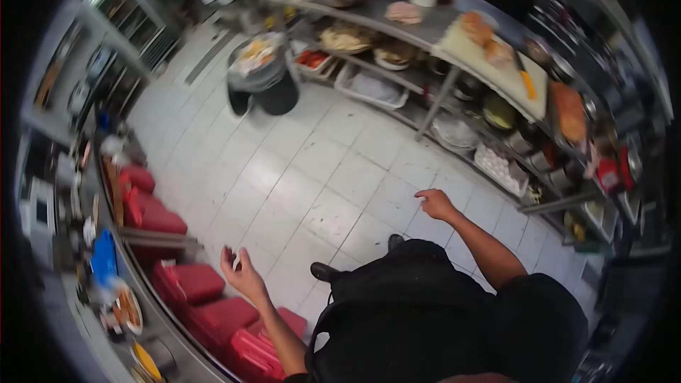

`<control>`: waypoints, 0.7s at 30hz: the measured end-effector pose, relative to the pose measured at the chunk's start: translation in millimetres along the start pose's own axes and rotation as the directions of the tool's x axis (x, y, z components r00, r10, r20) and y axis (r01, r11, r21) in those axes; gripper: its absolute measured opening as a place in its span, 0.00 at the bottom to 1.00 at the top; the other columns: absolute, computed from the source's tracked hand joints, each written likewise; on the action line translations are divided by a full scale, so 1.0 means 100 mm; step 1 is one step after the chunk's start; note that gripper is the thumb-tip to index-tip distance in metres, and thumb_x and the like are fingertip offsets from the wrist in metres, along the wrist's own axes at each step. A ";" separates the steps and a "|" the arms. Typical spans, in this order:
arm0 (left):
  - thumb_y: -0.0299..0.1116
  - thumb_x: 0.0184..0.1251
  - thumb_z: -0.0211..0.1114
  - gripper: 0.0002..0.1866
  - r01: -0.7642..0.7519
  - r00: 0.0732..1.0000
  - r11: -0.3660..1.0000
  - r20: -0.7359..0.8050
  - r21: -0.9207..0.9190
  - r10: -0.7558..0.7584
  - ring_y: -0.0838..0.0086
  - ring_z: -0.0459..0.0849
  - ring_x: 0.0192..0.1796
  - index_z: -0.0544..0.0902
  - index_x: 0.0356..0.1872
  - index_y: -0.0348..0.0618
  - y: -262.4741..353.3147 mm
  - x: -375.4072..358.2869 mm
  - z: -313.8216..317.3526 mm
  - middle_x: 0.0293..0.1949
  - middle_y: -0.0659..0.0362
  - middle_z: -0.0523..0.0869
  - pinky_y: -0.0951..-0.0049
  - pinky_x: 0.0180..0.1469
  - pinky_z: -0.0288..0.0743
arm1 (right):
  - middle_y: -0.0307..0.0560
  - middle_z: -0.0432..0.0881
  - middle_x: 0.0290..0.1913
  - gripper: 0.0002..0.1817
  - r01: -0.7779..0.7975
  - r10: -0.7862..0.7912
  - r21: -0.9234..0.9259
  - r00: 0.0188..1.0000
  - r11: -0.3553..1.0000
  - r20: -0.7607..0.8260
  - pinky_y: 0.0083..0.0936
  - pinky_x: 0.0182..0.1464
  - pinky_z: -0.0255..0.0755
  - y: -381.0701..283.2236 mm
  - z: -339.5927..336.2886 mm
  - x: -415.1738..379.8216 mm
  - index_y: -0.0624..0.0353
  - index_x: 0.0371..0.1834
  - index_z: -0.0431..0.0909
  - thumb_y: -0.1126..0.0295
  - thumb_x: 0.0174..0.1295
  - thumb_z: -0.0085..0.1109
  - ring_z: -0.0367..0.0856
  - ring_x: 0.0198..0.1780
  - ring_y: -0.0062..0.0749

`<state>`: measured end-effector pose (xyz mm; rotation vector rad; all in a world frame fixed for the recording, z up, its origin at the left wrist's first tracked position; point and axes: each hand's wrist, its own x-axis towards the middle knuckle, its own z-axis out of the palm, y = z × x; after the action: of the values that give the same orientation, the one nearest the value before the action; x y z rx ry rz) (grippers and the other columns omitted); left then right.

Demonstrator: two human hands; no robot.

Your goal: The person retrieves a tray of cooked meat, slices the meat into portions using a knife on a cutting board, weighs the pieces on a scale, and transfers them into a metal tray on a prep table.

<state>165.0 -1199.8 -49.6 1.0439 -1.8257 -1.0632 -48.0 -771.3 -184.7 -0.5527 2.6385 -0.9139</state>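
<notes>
left hand (245, 278) spreads wide near red bins (195, 282); right hand (435, 205) half curls, palm hidden, grip impossible to tell; a pink lump (403, 13) on the desk (437, 23) blurs

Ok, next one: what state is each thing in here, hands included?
Left hand: fingers spread, holding nothing visible.
Right hand: index finger extended, holding nothing visible.
Black bin: lined, uncovered, heaped with contents.
Cutting board: lying flat, in use as a rest for food.
Yellow-handled knife: lying on the board.
Red containers: in a row, contents not visible.
</notes>
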 end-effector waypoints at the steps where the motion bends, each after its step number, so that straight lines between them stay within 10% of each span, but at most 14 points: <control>1: 0.27 0.62 0.66 0.24 -0.035 0.994 0.999 0.105 -0.034 0.039 0.69 0.77 0.50 0.73 0.59 0.34 0.19 0.06 0.44 0.52 0.51 0.80 0.71 0.49 0.74 | 0.55 0.84 0.31 0.18 -0.024 0.019 -0.050 0.995 0.998 -0.100 0.33 0.38 0.76 0.26 -0.20 -0.10 0.55 0.46 0.83 0.74 0.51 0.55 0.83 0.29 0.38; 5: 0.27 0.60 0.66 0.23 -0.176 0.872 0.970 0.430 -0.167 0.232 0.70 0.77 0.50 0.74 0.57 0.35 1.06 -0.16 1.84 0.53 0.53 0.79 0.72 0.47 0.74 | 0.56 0.84 0.41 0.18 -0.475 0.489 0.116 0.854 0.872 -0.180 0.36 0.51 0.75 0.88 -1.02 -0.67 0.53 0.48 0.83 0.72 0.52 0.54 0.82 0.44 0.48; 8: 0.26 0.59 0.67 0.24 -0.258 0.696 0.922 0.605 -0.290 0.385 0.71 0.77 0.52 0.74 0.58 0.36 1.67 -0.39 2.61 0.53 0.54 0.79 0.73 0.49 0.73 | 0.54 0.84 0.34 0.17 -0.518 0.583 0.280 0.770 0.808 -0.257 0.32 0.44 0.76 1.10 -1.44 -0.89 0.54 0.48 0.82 0.70 0.53 0.59 0.83 0.37 0.44; 14: 0.31 0.54 0.71 0.25 -0.335 0.232 0.767 0.741 -0.547 0.630 0.65 0.80 0.47 0.76 0.55 0.38 2.59 -1.12 3.92 0.50 0.52 0.80 0.68 0.46 0.74 | 0.54 0.83 0.32 0.17 -0.451 0.531 0.280 0.707 0.847 -0.468 0.31 0.40 0.75 1.18 -2.30 -0.61 0.57 0.48 0.82 0.70 0.53 0.61 0.83 0.35 0.43; 21: 0.39 0.51 0.73 0.29 -0.253 0.051 0.765 0.782 -0.592 0.621 0.62 0.80 0.46 0.77 0.55 0.36 3.04 -1.62 5.43 0.48 0.50 0.80 0.68 0.46 0.75 | 0.56 0.83 0.32 0.17 -0.473 0.439 0.128 0.639 0.872 -0.631 0.36 0.42 0.75 1.18 -3.35 0.35 0.60 0.48 0.81 0.69 0.54 0.60 0.82 0.36 0.47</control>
<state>-338.5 -802.8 -1.6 -0.7579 -2.5044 -1.6660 -240.9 -525.3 -12.2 0.5469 3.1559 -0.9887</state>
